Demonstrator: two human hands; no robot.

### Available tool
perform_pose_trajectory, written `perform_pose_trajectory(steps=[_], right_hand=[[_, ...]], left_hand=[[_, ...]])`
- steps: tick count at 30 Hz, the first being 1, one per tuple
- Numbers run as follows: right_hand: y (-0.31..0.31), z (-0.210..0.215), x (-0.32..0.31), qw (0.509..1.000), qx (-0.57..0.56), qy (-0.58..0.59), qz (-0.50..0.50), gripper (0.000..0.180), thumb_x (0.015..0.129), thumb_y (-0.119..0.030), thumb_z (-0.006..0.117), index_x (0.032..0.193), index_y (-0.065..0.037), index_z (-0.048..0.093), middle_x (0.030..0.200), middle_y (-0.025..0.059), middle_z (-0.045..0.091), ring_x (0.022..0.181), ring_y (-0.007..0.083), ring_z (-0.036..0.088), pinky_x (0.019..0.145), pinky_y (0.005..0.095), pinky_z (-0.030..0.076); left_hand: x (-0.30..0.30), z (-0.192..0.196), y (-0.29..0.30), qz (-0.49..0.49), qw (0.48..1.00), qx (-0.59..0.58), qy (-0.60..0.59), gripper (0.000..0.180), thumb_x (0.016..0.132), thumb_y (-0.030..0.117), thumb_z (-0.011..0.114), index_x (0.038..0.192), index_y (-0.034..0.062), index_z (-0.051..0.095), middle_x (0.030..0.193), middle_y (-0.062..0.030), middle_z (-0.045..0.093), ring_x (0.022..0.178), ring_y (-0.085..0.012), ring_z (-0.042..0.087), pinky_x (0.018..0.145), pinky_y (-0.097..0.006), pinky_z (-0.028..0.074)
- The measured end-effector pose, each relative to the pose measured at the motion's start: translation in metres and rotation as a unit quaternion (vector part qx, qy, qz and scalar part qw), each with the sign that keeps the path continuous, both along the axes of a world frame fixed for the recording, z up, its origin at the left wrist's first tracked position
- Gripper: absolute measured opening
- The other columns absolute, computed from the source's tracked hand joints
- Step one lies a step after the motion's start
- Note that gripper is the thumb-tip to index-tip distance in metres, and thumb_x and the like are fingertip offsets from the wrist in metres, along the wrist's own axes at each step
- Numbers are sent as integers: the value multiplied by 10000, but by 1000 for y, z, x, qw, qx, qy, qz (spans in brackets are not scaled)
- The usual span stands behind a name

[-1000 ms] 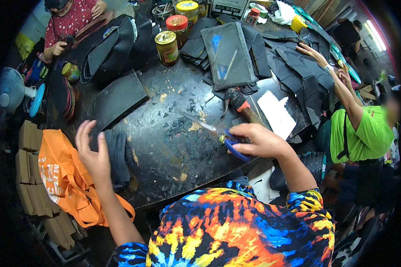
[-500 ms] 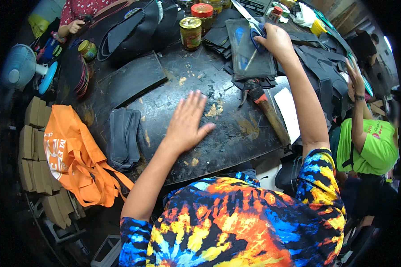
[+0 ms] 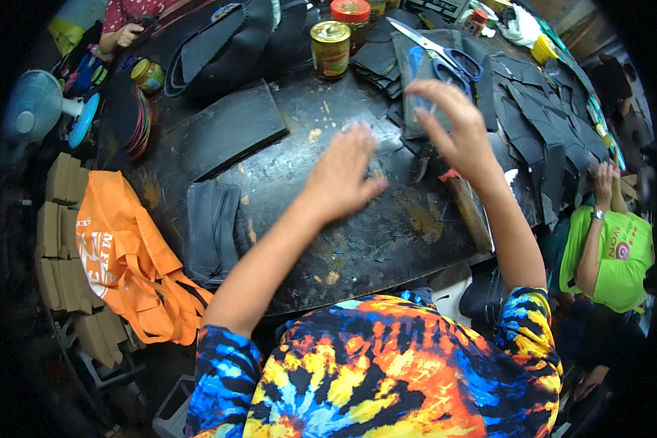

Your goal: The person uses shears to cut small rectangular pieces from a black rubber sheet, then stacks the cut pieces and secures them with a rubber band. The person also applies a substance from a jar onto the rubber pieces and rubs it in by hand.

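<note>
The scissors (image 3: 445,57), with blue handles, lie on a dark see-through pouch (image 3: 410,125) at the back right of the table. My right hand (image 3: 458,133) is just in front of their handles, thumb and fingers apart and holding nothing. Below it, a hammer (image 3: 469,213) with a wooden handle is partly covered by that hand and forearm. My left hand (image 3: 343,175) is over the middle of the dark worktable (image 3: 306,270), fingers stretched out and slightly blurred. Whether its palm touches the tabletop I cannot tell.
Stacked dark strips (image 3: 212,230) and a flat black slab (image 3: 233,128) lie leftward. Jars (image 3: 331,51) stand at the back. Black cut pieces (image 3: 536,124) cover the right side. An orange bag (image 3: 128,255) hangs left; a person in green (image 3: 609,252) is at right.
My right hand has let go of the scissors, which now lie on the pouch, and has drawn back toward me. My left hand has shifted right and slightly away from me.
</note>
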State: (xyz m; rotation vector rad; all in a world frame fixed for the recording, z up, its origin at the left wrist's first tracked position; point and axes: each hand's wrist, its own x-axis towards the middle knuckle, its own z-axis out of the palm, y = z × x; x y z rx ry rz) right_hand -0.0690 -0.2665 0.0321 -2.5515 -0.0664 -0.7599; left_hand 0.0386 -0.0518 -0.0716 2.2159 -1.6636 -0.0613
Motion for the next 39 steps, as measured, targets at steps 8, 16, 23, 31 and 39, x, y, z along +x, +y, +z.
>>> perform_pose_trajectory(steps=[8,16,23,31,39], right_hand=[[34,-71,140,986,1,64,153,375,893,21,605,1263,0,659,1293,198,674,1223,380,635,1064,429,499],[56,-84,104,978,-86,144,121,474,879,11,558,1349,17,618,1406,214,609,1309,381,566,1117,442,454],[34,-17,-64,978,86,188,26,286,871,-35,712,1156,-18,705,1127,160,696,1004,308,690,904,399,540],[30,-36,-143,942,20,233,-240,506,829,-237,824,1228,-21,599,1098,191,652,1014,380,661,887,455,522],[-2,-37,-174,951,115,203,-201,438,892,-175,731,1247,56,618,1156,211,661,1075,333,663,965,391,502]], left_hand=[[29,25,62,127,965,-224,40,495,967,173,622,1423,-11,562,1477,-254,551,1410,-419,490,1178,-476,381],[22,13,53,156,986,15,-51,803,970,444,634,1552,-43,372,1660,-264,284,1562,-404,234,1259,-525,207],[-9,43,67,74,954,-124,264,357,981,229,654,1256,7,701,1345,-219,667,1305,-359,611,1122,-428,449],[38,-11,-24,116,992,-54,-9,693,997,488,576,1531,59,468,1614,-210,406,1528,-355,335,1248,-518,239],[-67,9,10,-174,981,-2,87,719,1004,490,552,1570,68,413,1647,-176,370,1550,-332,306,1268,-529,205]])
